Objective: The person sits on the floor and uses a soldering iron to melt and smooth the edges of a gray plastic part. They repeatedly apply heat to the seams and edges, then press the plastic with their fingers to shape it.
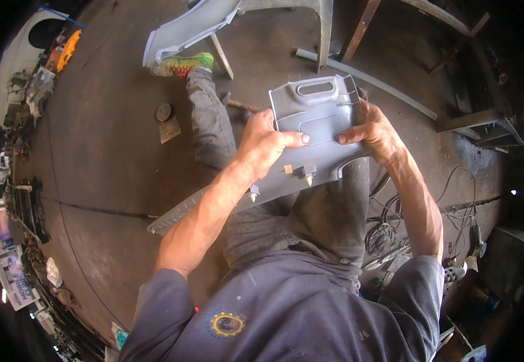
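1. Here we are, the grey panel (329,117) held out over the thighs (329,211), its slotted end away from the body, its long tail running down under the left forearm (198,220)

2. Left hand (265,142) clamped on the panel's left edge, right hand (377,134) clamped on the right, both thumbs pressing the face, and that even pinch looks a sound way to steady it

3. For good handling, I'd spread the pressure, spare the thin rim, support that long tail against twisting, and guard the pale pegs (309,180) from knocks

4. Now the writing: a printed signboard (11,259) at the far left carries large lettering, and the dark shirt (286,314) bears a round yellow toothed emblem (227,324), its detail too small to read; no label I can make out on the panel
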`<state>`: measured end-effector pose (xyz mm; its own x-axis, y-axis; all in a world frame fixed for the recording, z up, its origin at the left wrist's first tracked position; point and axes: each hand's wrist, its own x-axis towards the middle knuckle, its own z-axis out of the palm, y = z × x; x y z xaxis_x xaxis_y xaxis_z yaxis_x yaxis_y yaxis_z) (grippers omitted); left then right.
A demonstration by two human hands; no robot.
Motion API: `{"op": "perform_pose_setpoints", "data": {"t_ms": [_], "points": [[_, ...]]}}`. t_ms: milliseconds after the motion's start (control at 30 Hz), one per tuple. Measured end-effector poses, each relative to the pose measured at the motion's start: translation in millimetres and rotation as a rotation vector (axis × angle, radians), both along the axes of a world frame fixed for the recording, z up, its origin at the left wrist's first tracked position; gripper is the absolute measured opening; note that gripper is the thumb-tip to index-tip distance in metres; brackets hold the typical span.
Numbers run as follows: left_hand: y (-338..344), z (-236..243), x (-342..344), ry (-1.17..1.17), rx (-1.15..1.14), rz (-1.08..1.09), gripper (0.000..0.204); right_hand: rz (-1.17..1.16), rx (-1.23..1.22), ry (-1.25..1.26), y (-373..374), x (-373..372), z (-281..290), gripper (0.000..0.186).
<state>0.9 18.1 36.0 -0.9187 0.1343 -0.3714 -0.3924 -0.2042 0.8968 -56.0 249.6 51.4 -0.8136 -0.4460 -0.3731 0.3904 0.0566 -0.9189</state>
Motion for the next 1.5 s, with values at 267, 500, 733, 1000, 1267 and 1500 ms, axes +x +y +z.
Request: {"op": "perform_pose_setpoints", "data": {"t_ms": [267,500,733,1000,1267,1500], "points": [[-1.3,8.5,-1.0,-0.065,0.091,-0.003,0.044,0.008,0.001,0.029,1.1,-1.0,-6.5,0.066],[1.5,5.9,-3.7,-0.103,0.053,0.039,0.043,-0.007,0.007,0.031,0.0,0.7,-5.0,0.065],[2.1,5.0,-5.3,-0.118,0.061,0.055,0.041,-0.004,-0.016,0.046,0.9,-0.7,-9.5,0.067],[1.0,3.1,-5.4,-0.122,0.073,0.060,0.039,-0.006,0.008,0.065,-0.5,0.7,-6.8,0.067],[3.3,4.4,-7.0,-0.139,0.057,0.080,0.036,-0.027,0.003,0.046,-1.0,0.8,-9.3,0.067],[4.3,4.0,-7.5,-0.138,0.025,0.090,0.036,-0.020,0.013,0.036,-1.2,0.4,-11.8,0.068]]}}
